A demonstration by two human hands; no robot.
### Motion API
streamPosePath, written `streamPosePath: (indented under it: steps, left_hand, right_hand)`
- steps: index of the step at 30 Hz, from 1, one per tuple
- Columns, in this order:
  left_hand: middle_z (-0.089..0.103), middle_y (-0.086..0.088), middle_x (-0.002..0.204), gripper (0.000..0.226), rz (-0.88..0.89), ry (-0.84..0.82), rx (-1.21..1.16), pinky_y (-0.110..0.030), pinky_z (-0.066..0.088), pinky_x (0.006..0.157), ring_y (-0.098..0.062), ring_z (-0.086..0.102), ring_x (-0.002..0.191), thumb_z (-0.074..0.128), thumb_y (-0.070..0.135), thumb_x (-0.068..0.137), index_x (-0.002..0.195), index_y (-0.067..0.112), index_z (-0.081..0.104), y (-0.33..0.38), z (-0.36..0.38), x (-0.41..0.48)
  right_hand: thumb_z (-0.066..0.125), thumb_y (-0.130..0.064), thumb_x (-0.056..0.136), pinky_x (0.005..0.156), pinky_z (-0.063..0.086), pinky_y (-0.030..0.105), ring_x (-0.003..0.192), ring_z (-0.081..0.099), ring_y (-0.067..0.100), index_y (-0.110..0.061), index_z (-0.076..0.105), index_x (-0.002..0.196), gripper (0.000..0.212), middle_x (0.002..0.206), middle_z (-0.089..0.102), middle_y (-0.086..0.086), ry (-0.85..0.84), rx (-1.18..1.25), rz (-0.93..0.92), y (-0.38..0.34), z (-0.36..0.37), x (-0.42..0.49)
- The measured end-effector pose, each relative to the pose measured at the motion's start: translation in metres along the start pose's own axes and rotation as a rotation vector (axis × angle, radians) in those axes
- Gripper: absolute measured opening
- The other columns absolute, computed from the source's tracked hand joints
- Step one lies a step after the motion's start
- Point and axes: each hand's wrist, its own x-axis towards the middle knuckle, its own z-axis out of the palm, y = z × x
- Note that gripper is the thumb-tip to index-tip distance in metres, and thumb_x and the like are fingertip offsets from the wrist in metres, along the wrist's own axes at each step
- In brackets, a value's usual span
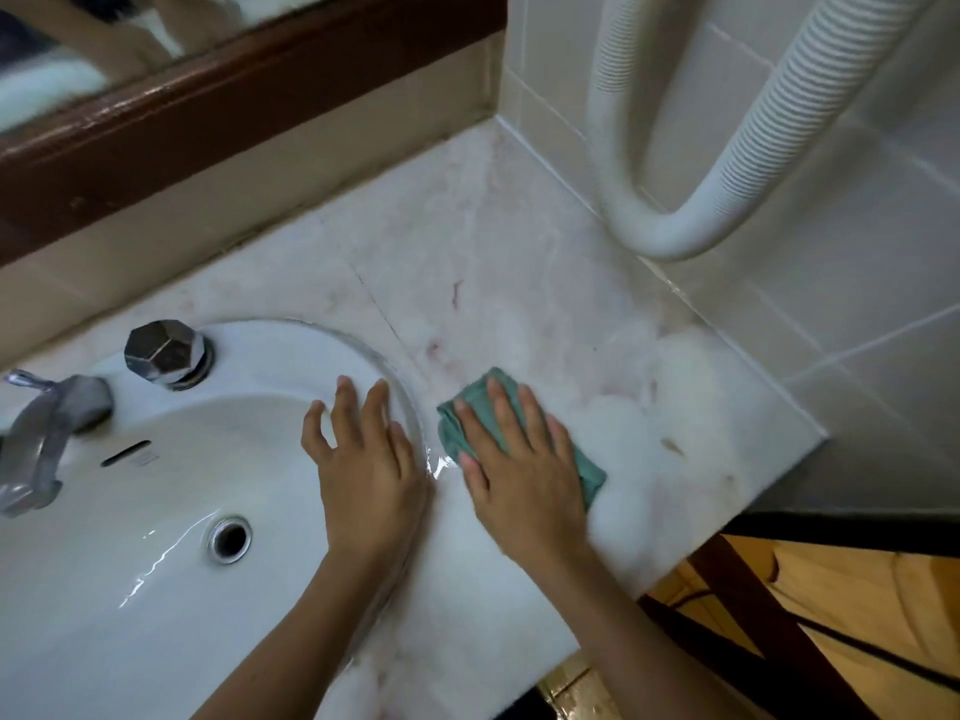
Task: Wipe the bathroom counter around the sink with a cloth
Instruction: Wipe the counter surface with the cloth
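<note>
Right hand (519,470), spread flat on the cloth (589,472), should press evenly toward two o'clock across the counter (519,283) — left hand (369,470), splayed, rests on the sink (291,345) rim.

Our right hand (519,470) presses flat on the green cloth (451,428), which lies on the marble counter (519,283) at three o'clock from the sink (291,350). Our left hand (369,470) rests open on the sink's rim. The tap (47,433) sits at nine o'clock.

Bathroom: sink (156,589), tap (47,433), mirror (78,54), tiles (857,304)
</note>
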Motion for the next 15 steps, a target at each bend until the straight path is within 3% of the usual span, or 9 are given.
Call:
streamPosePath:
  steps: [3, 7, 10, 15]
  left_hand:
    - [0.038, -0.031, 0.144, 0.04, 0.054, 0.056, -0.006, -0.057, 0.022, 0.112, -0.017, -0.001, 0.135, 0.035, 0.013, 0.096, 0.132, 0.001, 0.05, 0.005, -0.003, -0.001]
    - [0.038, -0.032, 0.144, 0.04, 0.057, 0.072, -0.007, -0.06, 0.024, 0.111, -0.015, -0.003, 0.132, 0.036, 0.012, 0.096, 0.131, 0.001, 0.051, 0.005, -0.001, 0.0]
    - [0.033, -0.026, 0.149, 0.041, 0.022, 0.053, 0.015, -0.057, 0.022, 0.112, -0.023, 0.007, 0.133, 0.033, 0.018, 0.098, 0.135, 0.007, 0.047, 0.001, 0.003, -0.002]
    - [0.025, -0.012, 0.157, 0.041, -0.05, 0.034, -0.032, -0.035, 0.019, 0.109, -0.034, 0.011, 0.142, 0.035, 0.02, 0.102, 0.141, 0.018, 0.043, 0.002, 0.002, -0.003]
  right_hand:
    - [0.025, -0.049, 0.096, 0.11, 0.023, 0.043, 0.144, 0.024, 0.028, -0.036, 0.029, 0.149, 0.055, 0.159, 0.025, 0.001, 0.06, -0.089, 0.21, 0.07, -0.015, 0.014]
    - [0.02, -0.048, 0.096, 0.111, 0.019, 0.046, 0.144, 0.019, 0.034, -0.03, 0.024, 0.152, 0.058, 0.16, 0.021, 0.007, 0.068, -0.085, 0.485, 0.121, -0.032, 0.082]
    - [0.023, -0.044, 0.1, 0.115, 0.013, 0.049, 0.145, 0.014, 0.034, -0.029, 0.015, 0.153, 0.056, 0.161, 0.014, 0.007, 0.039, -0.06, 0.454, 0.105, -0.035, 0.135]
    - [0.021, -0.044, 0.099, 0.116, 0.012, 0.049, 0.147, 0.004, 0.034, -0.028, 0.012, 0.153, 0.057, 0.162, 0.005, 0.006, -0.026, -0.062, 0.229, 0.038, -0.019, 0.155]
